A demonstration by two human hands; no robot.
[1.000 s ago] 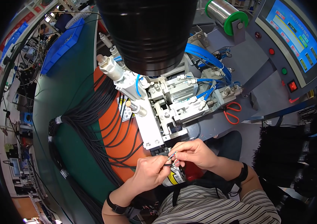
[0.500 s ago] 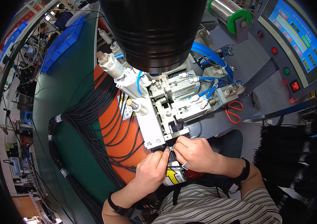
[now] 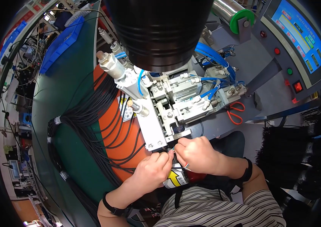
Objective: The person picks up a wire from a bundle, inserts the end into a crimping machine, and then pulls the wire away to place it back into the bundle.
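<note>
Factory workshop: metal machine [image 3: 185, 90], control screen [image 3: 300, 36], bundled cables [image 3: 88, 112]

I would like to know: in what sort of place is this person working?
Most likely a factory workshop: there is a metal machine fed by blue tubes, a control screen, and a large bundle of black cables.

Grn tbl [image 3: 56, 94] L, pale flr [image 3: 252, 142] R

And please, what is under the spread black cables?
Under the black cables I see an orange surface, a green tabletop and part of a white label. Where the cables lie close together, anything beneath is hidden.
</note>
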